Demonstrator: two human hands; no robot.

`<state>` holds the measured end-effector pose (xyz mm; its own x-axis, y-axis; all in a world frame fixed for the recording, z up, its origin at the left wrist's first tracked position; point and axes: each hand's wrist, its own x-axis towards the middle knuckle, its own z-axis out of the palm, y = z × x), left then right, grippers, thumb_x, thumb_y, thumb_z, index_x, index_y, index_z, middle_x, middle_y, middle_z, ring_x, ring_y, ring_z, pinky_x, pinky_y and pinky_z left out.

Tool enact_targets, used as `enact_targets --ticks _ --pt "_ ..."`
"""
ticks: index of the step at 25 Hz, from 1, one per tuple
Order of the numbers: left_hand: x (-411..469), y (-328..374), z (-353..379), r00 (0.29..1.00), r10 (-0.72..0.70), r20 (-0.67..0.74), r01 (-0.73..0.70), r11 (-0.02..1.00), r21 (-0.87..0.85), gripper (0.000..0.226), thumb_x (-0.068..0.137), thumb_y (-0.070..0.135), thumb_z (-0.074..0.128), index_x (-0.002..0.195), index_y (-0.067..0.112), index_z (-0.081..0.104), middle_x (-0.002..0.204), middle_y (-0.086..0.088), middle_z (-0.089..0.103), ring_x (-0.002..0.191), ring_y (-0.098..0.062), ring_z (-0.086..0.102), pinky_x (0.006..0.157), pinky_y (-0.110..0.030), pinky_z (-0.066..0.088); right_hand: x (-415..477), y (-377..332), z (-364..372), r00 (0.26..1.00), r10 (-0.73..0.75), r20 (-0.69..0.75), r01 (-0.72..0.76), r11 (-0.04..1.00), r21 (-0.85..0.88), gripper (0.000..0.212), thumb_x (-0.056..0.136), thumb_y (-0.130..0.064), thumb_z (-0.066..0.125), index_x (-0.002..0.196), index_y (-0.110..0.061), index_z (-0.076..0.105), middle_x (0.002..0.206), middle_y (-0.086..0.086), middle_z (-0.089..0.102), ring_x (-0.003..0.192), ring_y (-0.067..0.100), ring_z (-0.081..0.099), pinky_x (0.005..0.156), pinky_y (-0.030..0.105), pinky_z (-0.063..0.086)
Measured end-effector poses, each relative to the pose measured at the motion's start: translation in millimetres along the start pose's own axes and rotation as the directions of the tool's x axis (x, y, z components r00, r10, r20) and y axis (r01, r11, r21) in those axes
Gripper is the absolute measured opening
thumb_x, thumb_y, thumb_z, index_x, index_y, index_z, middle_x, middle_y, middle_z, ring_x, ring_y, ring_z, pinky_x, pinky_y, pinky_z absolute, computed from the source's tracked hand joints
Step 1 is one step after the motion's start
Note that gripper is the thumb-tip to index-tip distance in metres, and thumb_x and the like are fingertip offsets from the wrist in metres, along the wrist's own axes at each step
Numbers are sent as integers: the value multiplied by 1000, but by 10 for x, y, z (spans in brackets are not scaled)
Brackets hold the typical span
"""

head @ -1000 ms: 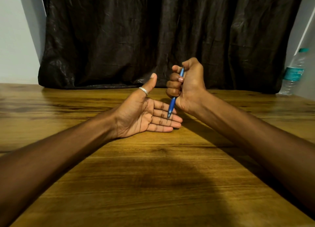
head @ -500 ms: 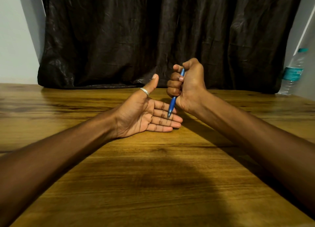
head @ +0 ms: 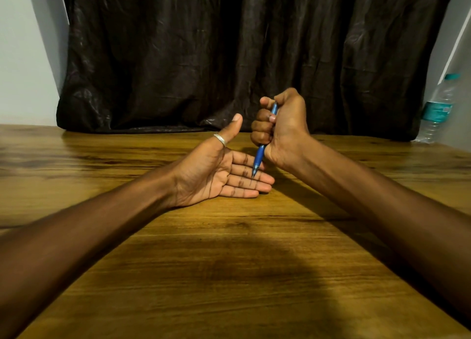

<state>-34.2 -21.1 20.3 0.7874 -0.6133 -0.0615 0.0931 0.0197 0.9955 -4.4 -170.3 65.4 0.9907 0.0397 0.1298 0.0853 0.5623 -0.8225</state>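
My right hand (head: 283, 127) grips a blue pen (head: 259, 156) in a fist, tip pointing down. The pen's tip hangs just over the fingers of my left hand (head: 216, 170); whether it touches them I cannot tell. My left hand lies palm up on the wooden table (head: 229, 262), fingers straight, thumb raised, with a silver ring (head: 220, 139) on the thumb. The upper part of the pen is hidden inside my right fist.
A dark curtain (head: 254, 58) hangs behind the table's far edge. A plastic water bottle (head: 438, 109) with a teal label and cap stands at the far right against the wall. A shadow falls across the near table.
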Motion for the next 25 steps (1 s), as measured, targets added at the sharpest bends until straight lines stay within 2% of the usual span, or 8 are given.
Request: enact_targets --ticks 4,6,7,9,11,13,17,25 --pt "-17 15 37 1000 -12 -14 12 1000 14 104 74 81 47 135 -3 53 124 -25 70 118 -33 67 100 -40 54 5 -7 -8 1000 0 -7 0 1000 -8 28 93 -32 36 76 -15 49 45 -8 28 37 8 19 37 18 15" --pt "-25 17 78 1000 -3 -30 4 1000 31 93 77 72 52 133 -2 55 121 -24 71 116 -31 69 97 -38 56 12 -18 -1 1000 7 -10 -7 1000 1 26 92 -29 35 75 -15 49 44 -7 27 36 8 19 36 17 14" --pt "-25 6 97 999 13 -44 -10 999 50 84 78 63 59 133 0 55 120 -22 73 114 -30 70 95 -36 57 16 -27 5 1000 12 -13 -12 1000 6 25 91 -27 35 74 -15 48 44 -7 27 36 8 18 36 16 14" --pt "-19 -19 121 998 44 -54 -38 994 107 63 80 32 71 134 3 54 120 -17 74 113 -26 71 94 -33 57 24 -48 12 1000 18 -19 -18 1000 7 23 89 -25 34 73 -16 47 42 -7 26 35 8 16 37 15 12" --pt "-15 -40 117 998 54 -29 -49 988 147 60 79 -1 71 136 6 52 122 -15 73 115 -24 70 95 -33 56 26 -60 10 1000 16 -16 -16 1000 5 22 89 -24 34 72 -16 46 42 -7 26 35 8 16 37 15 12" --pt "-10 -57 87 998 57 -17 -53 982 183 63 82 -20 62 136 9 52 124 -14 73 116 -24 69 96 -35 55 26 -63 2 1000 11 -15 -11 1000 6 22 89 -24 34 72 -16 47 43 -8 27 35 8 17 37 16 12" --pt "38 -104 50 995 100 -12 -95 974 206 57 83 -24 59 129 10 58 122 -12 74 115 -24 70 94 -35 57 37 -82 -11 1000 3 -22 -3 1000 9 21 89 -24 34 74 -16 47 43 -7 27 34 8 18 34 16 14" --pt "52 -126 37 992 129 -7 -125 975 184 51 83 -16 65 127 8 60 121 -12 75 114 -23 70 88 -28 59 47 -101 -17 1000 8 -17 -8 1000 9 22 90 -24 33 74 -17 46 41 -8 27 32 8 17 34 14 14"
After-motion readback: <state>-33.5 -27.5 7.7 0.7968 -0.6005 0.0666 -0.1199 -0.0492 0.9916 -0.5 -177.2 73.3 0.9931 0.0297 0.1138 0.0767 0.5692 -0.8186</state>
